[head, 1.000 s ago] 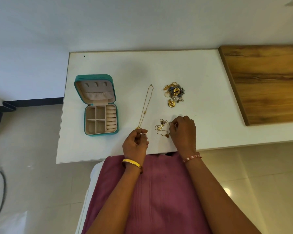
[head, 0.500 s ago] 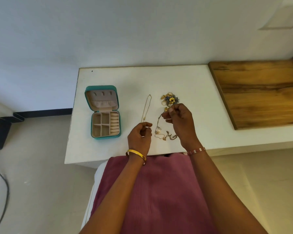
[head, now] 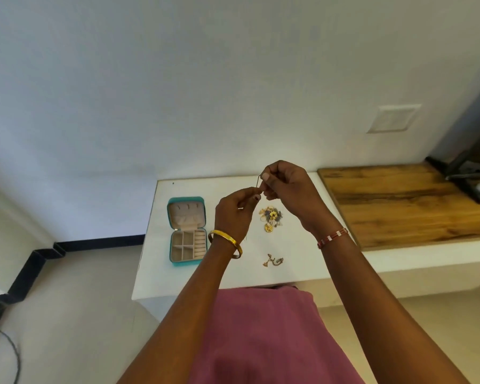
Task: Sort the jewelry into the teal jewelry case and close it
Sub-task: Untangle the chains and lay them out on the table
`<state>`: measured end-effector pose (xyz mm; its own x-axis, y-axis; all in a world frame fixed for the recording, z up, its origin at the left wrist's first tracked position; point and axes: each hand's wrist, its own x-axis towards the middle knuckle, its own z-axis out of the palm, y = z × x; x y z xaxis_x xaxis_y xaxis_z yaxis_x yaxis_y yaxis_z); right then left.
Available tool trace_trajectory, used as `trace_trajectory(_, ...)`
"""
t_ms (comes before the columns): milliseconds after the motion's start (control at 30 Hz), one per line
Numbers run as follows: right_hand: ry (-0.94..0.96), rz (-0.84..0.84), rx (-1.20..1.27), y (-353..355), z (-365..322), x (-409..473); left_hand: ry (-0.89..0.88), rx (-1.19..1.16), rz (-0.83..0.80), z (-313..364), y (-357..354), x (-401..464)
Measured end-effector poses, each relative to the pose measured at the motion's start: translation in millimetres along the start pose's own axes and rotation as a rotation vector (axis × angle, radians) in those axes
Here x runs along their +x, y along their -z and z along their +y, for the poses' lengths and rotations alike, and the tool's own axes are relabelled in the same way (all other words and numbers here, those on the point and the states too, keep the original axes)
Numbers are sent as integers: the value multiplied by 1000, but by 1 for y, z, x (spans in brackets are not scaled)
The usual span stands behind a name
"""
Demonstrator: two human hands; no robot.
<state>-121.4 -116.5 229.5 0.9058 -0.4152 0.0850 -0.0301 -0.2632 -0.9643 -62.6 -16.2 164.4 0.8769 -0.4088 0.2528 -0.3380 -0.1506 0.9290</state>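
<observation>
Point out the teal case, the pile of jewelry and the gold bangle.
case [head: 187, 201]: head view, teal rim of the open lid.
pile [head: 272, 216]: head view, the yellow flower piece in its middle.
bangle [head: 225, 236]: head view, top of the band.

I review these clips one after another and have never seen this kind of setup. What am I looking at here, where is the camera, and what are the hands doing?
There is no machine: a person wears a wide-angle camera on the head, looking forward and down, so the two arms coming up from the bottom are the person's own. The left hand and the right hand are raised above a white table, and both pinch a thin gold chain between the fingertips. On the table lie an open teal jewelry case with empty-looking compartments, a small pile of jewelry, and a separate gold piece nearer the person. A wooden board sits to the right.
</observation>
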Motion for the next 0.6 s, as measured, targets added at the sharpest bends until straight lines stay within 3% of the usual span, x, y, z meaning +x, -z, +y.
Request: trace_trajectory(600,24,145,231,11,-82,-37,-90,-112,-25,86,48,-19)
